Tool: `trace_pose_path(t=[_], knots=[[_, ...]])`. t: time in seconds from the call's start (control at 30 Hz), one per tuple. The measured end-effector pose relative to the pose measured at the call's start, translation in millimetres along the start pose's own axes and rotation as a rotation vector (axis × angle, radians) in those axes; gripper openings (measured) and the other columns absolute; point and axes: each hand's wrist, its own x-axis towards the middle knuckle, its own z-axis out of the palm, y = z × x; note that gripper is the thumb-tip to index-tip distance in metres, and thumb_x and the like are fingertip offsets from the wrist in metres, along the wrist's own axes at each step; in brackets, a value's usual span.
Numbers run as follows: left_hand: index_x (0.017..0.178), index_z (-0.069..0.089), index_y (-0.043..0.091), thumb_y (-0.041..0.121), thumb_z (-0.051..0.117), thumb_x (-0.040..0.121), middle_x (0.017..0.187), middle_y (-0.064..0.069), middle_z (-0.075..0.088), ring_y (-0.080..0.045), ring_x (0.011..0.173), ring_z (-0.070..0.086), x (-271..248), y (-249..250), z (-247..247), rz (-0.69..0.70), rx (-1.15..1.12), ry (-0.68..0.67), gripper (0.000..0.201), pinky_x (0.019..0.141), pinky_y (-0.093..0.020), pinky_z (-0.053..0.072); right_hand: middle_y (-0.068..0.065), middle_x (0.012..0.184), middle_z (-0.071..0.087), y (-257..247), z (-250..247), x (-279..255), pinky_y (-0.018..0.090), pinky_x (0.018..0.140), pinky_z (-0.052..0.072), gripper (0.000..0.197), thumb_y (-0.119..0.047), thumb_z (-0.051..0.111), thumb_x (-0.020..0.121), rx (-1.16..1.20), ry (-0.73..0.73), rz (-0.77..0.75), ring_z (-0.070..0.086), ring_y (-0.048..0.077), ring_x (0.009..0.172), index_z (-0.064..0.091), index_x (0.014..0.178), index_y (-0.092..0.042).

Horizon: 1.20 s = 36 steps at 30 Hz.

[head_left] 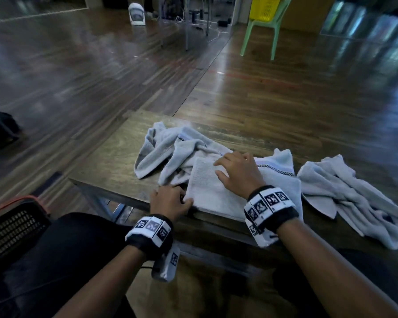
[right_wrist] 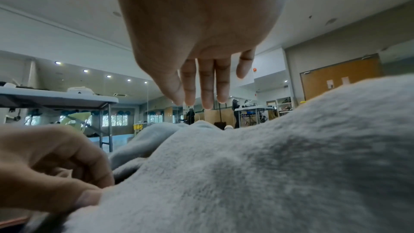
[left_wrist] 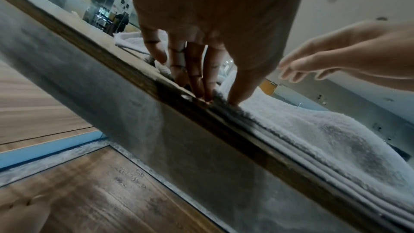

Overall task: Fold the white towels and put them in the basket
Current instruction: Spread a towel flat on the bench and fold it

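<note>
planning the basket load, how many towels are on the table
3, as far as I can tell: a folded towel under both hands, a crumpled towel behind it, another at the right. Overlaps may hide more.

Glossy dark wood-plank floor (head_left: 78, 72) spreads beyond the hands, streaked with pale reflections. The worn wooden tabletop (head_left: 115, 157) has a grey metal frame (left_wrist: 125, 112) under its near edge. Far ahead and right of the hands stands a pale green plastic chair (head_left: 262, 31) carrying a yellow crate (head_left: 263, 8); a small white appliance (head_left: 136, 13) sits on the floor far ahead. The right wrist view shows a white ceiling with recessed spotlights (right_wrist: 108, 76), a folding table (right_wrist: 56, 98) to the left, and orange-brown doors (right_wrist: 340, 79) to the right.
</note>
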Motion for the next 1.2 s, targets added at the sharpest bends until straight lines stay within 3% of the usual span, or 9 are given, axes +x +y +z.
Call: trace_pose_path(t=[0.17, 0.37, 0.47, 0.6, 0.73, 0.87, 0.97, 1.07, 1.2], knots=[[0.066, 0.051, 0.021, 0.046, 0.056, 0.079, 0.08, 0.004, 0.063, -0.023, 0.092, 0.059, -4, 9, -2, -0.062, -0.024, -0.01, 0.028, 0.084, -0.037, 0.039, -0.001, 0.138, 0.047, -9, 22, 41, 0.042, 0.101, 0.023, 0.04, -0.032, 0.038, 0.096, -0.046, -0.307, 0.009, 0.037, 0.02, 0.129, 0.043, 0.134, -0.023], [0.06, 0.042, 0.02, 0.049, 0.058, 0.075, 0.063, 0.006, 0.046, -0.026, 0.087, 0.058, 3, 11, -6, -0.113, -0.068, -0.144, 0.037, 0.076, -0.036, 0.042, 0.003, 0.139, 0.043, -6, 30, 68, 0.04, 0.099, 0.024, 0.048, -0.037, 0.045, 0.093, 0.03, -0.39, 0.028, 0.035, 0.025, 0.128, 0.038, 0.137, -0.02], [0.065, 0.045, 0.021, 0.051, 0.06, 0.074, 0.068, 0.004, 0.052, -0.023, 0.081, 0.057, 5, 11, -7, -0.138, -0.106, -0.178, 0.034, 0.07, -0.034, 0.042, 0.002, 0.125, 0.052, 1, 29, 75, 0.039, 0.095, 0.025, 0.038, -0.036, 0.05, 0.091, 0.12, -0.378, 0.025, 0.042, 0.022, 0.121, 0.05, 0.127, -0.022], [0.07, 0.044, 0.02, 0.04, 0.066, 0.074, 0.071, 0.003, 0.054, -0.02, 0.073, 0.053, 7, 12, -13, -0.137, -0.291, -0.224, 0.03, 0.063, -0.032, 0.039, -0.004, 0.089, 0.055, 9, 27, 80, 0.049, 0.093, 0.037, 0.01, -0.031, 0.056, 0.085, 0.291, -0.298, -0.002, 0.052, 0.019, 0.091, 0.059, 0.09, -0.024], [0.083, 0.049, 0.015, 0.025, 0.069, 0.073, 0.069, 0.006, 0.052, -0.016, 0.067, 0.05, 5, 19, -32, -0.155, -0.47, -0.072, 0.025, 0.058, -0.028, 0.035, 0.001, 0.081, 0.059, 15, 7, 84, 0.055, 0.091, 0.04, 0.018, -0.028, 0.059, 0.076, 0.515, -0.154, 0.057, 0.055, 0.022, 0.079, 0.059, 0.084, -0.012], [0.082, 0.057, 0.016, 0.015, 0.069, 0.073, 0.067, 0.009, 0.057, -0.005, 0.061, 0.052, -2, 23, -59, -0.039, -0.532, 0.215, 0.015, 0.056, -0.015, 0.038, -0.006, 0.072, 0.053, 20, -24, 85, 0.034, 0.078, 0.036, 0.008, -0.019, 0.061, 0.079, 0.682, 0.019, 0.098, 0.048, 0.01, 0.067, 0.058, 0.086, -0.015], [0.073, 0.058, 0.02, 0.016, 0.07, 0.07, 0.061, 0.014, 0.054, 0.006, 0.059, 0.052, -10, 35, -73, 0.097, -0.543, 0.375, 0.013, 0.059, -0.006, 0.038, -0.006, 0.071, 0.052, 26, -46, 77, 0.032, 0.075, 0.034, 0.011, -0.016, 0.059, 0.081, 0.723, 0.034, 0.104, 0.046, 0.005, 0.062, 0.061, 0.09, -0.019], [0.077, 0.059, 0.022, 0.034, 0.062, 0.063, 0.07, 0.012, 0.058, -0.001, 0.064, 0.052, -17, 52, -69, 0.209, -0.645, 0.39, 0.019, 0.066, -0.02, 0.048, 0.001, 0.078, 0.055, 40, -60, 64, 0.028, 0.071, 0.039, 0.016, -0.011, 0.059, 0.079, 0.728, 0.025, 0.109, 0.049, 0.009, 0.069, 0.065, 0.087, -0.024], [0.081, 0.062, 0.017, 0.027, 0.064, 0.065, 0.079, 0.007, 0.062, -0.006, 0.069, 0.052, -26, 82, -53, 0.439, -0.584, 0.38, 0.019, 0.066, -0.029, 0.047, 0.002, 0.067, 0.048, 69, -73, 36, 0.014, 0.052, 0.032, 0.017, -0.005, 0.062, 0.08, 0.747, -0.035, 0.142, 0.041, 0.003, 0.056, 0.065, 0.081, -0.022]])
